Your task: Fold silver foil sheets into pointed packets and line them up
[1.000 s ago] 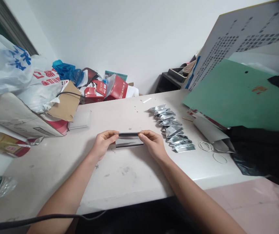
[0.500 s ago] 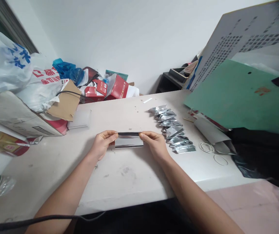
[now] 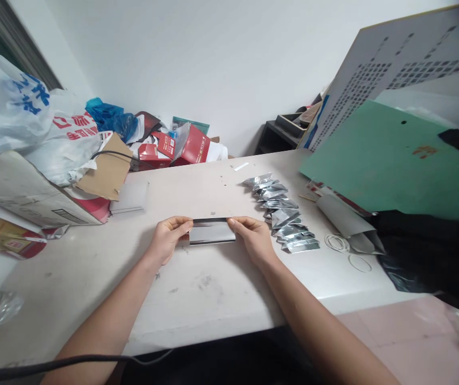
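Foil pouches: a row of silver pouches [image 3: 283, 214], overlapping, just right of the right hand, running away from the table's near edge toward the wall.
Rubber bands: two pale loops [image 3: 344, 248] on the table right of the pouch row, apart from it.
Paper sleeve: a grey folded sleeve [image 3: 347, 219] beside the bands, its far end under the green board [image 3: 394, 160].
Black plastic: dark sheet [image 3: 426, 251] at the right edge of the table, under the green board.
White box: a small flat box [image 3: 130, 197] behind the left hand, well apart from it.
Carton: a long cardboard carton [image 3: 29, 195] on the left, with white plastic bags [image 3: 16, 117] piled on it.
Red boxes: red cartons [image 3: 181, 147] at the far wall.
Cable: black cable [image 3: 73, 361] across the near edge, below the left forearm.
Table: white top [image 3: 197, 289], bare in front of the hands; nothing stands between hands and pouch.
Held item: one silver foil pouch [image 3: 212, 231], on or just above the table centre; which, I cannot tell.
Axis: long axis left to right, parallel to the near table edge; its flat face tilted up toward the camera.
Left hand: left hand [image 3: 169, 238] pinches the pouch's left end, fingers curled shut on it.
Right hand: right hand [image 3: 255, 238] pinches the right end likewise.
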`<act>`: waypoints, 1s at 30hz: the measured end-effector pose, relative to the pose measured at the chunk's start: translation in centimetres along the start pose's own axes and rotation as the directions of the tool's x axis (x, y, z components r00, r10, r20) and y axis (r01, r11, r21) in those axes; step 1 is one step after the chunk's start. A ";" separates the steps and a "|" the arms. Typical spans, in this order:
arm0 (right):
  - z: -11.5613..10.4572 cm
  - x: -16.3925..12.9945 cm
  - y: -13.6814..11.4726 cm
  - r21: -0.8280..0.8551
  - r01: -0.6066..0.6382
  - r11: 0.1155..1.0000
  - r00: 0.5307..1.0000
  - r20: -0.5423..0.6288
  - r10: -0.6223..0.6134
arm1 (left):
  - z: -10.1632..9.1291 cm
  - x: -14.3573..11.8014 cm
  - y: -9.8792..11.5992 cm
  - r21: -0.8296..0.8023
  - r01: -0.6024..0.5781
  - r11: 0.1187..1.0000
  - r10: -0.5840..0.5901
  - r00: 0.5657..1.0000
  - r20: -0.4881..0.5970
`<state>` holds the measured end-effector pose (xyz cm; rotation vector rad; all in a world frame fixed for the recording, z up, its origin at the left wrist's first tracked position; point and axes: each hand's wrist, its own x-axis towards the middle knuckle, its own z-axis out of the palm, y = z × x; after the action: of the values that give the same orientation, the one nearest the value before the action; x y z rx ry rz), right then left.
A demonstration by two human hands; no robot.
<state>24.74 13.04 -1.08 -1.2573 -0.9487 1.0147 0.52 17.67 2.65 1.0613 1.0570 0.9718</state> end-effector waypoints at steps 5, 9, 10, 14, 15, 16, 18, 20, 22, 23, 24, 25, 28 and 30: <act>0.1 0.0 0.0 -0.018 -0.001 1.000 1.000 0.002 0.001 | 0.0 0.1 -0.1 0.001 -0.003 1.000 0.003 1.000 0.004; 0.1 0.0 -0.1 -0.020 -0.007 1.000 1.000 0.005 0.007 | 0.0 0.1 -0.1 -0.001 -0.002 1.000 0.002 1.000 0.003; 0.1 0.0 -0.1 -0.017 -0.008 1.000 1.000 0.004 0.008 | 0.0 0.1 -0.1 0.000 -0.002 1.000 0.002 1.000 0.004; 0.1 0.0 -0.2 -0.005 -0.014 1.000 1.000 0.002 0.014 | 0.0 0.0 -0.1 0.007 -0.003 1.000 0.003 1.000 0.013; 0.1 0.0 -0.2 -0.004 -0.016 1.000 1.000 0.002 0.016 | 0.0 0.0 -0.1 0.009 -0.004 1.000 0.004 1.000 0.015; 0.1 0.0 -0.2 -0.003 -0.017 1.000 1.000 0.001 0.017 | 0.0 0.0 -0.1 0.012 -0.004 1.000 0.004 1.000 0.017; 0.0 0.0 -0.2 -0.001 -0.017 1.000 1.000 0.001 0.017 | 0.0 0.0 -0.1 0.018 -0.004 1.000 0.003 1.000 0.018; 0.0 0.0 -0.1 0.000 -0.016 1.000 1.000 0.002 0.016 | 0.0 0.0 -0.1 0.022 -0.005 1.000 0.005 1.000 0.017; 0.0 0.1 0.0 -0.002 -0.014 1.000 1.000 0.004 0.014 | 0.0 0.0 -0.1 0.024 -0.008 1.000 0.008 1.000 0.015; 0.0 0.1 0.1 -0.003 -0.014 1.000 1.000 0.005 0.014 | 0.0 0.0 -0.1 0.026 -0.009 1.000 0.009 1.000 0.014; 0.0 0.1 0.1 -0.004 -0.014 1.000 1.000 0.007 0.014 | 0.0 0.0 -0.1 0.027 -0.011 1.000 0.010 1.000 0.011; 0.0 0.1 0.1 -0.005 -0.014 1.000 1.000 0.009 0.014 | 0.0 0.1 -0.1 0.029 -0.011 1.000 0.011 1.000 0.008; 0.0 0.2 0.1 -0.013 -0.017 1.000 1.000 0.016 0.017 | 0.0 0.2 -0.2 0.033 -0.015 0.999 0.015 1.000 -0.014; -0.1 0.2 0.0 -0.024 -0.016 1.000 1.000 0.022 0.017 | 0.0 0.2 -0.3 0.036 -0.020 0.999 0.021 0.999 -0.034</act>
<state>24.86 13.26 -1.12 -1.2780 -0.9715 1.0350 0.63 17.76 2.39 1.0899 1.0962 0.9941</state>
